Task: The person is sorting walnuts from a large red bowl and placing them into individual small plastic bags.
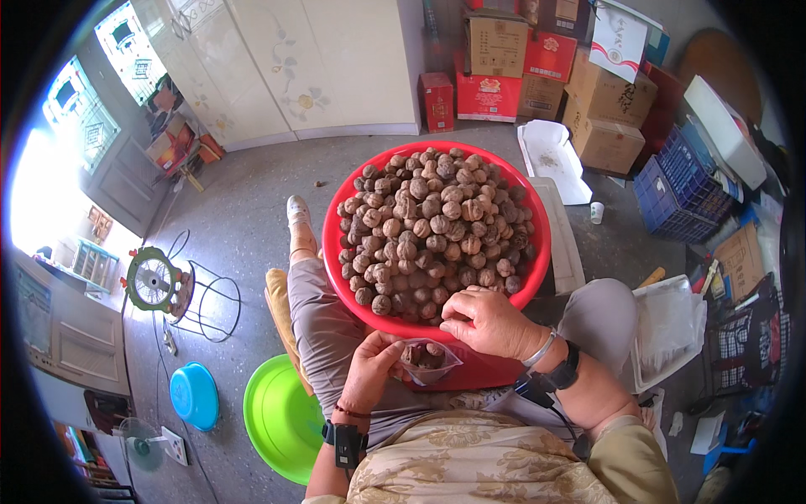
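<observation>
A large red plastic basin (330, 271) heaped with walnuts (419, 189) stands before me at my knees. My left hand (373, 365) grips the edge of a small clear plastic bag (434, 375), which lies open just below the basin's near rim with several walnuts inside. My right hand (488, 320) is over the basin's near right rim, above and to the right of the bag. Its fingers are bent in at the nearest walnuts; whether a nut is between them is hidden.
A green basin (277, 416) and a blue basin (194, 395) are on the floor at left, near a fan (152, 281). Cardboard boxes (604, 145) and a blue crate (677, 189) stand at the back right. A white tray (667, 334) is at my right knee.
</observation>
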`<state>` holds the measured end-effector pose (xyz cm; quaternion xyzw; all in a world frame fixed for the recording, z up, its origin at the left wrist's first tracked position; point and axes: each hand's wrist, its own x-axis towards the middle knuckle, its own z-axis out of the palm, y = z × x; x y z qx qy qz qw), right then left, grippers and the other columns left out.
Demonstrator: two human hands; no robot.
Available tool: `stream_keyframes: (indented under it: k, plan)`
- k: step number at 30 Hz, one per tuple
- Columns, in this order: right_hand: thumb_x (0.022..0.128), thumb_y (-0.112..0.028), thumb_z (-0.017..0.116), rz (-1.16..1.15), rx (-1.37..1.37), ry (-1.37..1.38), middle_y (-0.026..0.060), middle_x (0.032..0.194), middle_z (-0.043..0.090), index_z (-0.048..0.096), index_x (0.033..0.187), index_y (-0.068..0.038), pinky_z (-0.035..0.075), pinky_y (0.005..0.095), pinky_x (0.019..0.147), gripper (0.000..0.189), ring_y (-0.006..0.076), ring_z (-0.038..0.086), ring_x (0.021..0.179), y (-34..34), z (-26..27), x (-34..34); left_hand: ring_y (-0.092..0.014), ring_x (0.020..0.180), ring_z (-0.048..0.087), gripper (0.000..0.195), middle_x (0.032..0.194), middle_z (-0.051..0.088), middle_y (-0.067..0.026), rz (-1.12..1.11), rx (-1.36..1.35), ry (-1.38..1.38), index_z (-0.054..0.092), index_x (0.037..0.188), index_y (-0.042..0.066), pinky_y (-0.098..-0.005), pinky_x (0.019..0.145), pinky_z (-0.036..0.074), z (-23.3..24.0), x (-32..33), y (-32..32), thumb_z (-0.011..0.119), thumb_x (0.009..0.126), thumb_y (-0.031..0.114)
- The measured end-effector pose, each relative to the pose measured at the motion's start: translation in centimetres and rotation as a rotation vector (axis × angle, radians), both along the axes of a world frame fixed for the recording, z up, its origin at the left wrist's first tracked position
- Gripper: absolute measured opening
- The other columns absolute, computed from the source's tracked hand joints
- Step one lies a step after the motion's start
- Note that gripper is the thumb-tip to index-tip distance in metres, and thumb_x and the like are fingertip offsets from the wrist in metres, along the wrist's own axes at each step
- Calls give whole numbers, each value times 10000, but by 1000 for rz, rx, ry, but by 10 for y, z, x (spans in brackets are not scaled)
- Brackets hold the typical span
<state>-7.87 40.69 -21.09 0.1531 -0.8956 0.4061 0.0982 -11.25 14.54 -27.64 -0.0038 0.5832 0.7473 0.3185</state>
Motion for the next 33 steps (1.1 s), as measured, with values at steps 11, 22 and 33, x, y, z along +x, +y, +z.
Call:
stream_keyframes:
  k: [11,22,33]
  plan:
    - [829,-489,802,186,244,-194,103,786,670,670,829,-79,539,420,741,431,336,680,775,-6,-1,7,-126,601,627,127,759,634,-12,2,-16,5,629,1028,41,-249,589,505,2,-1,-3,652,1020,166]
    - [869,-218,675,268,411,11,105,835,685,684,851,-90,542,457,779,130,329,691,835,-16,-33,13,-162,812,651,160,903,667,-45,-154,-294,222,663,1039,35,-301,723,541,10,-11,-22,707,989,180]
    - [878,-217,692,262,348,3,124,863,680,647,865,-69,543,462,792,155,341,685,855,-18,-31,12,-314,1008,633,233,984,699,-95,-358,-535,1120,747,985,89,-436,942,502,12,-14,-1,828,769,122]
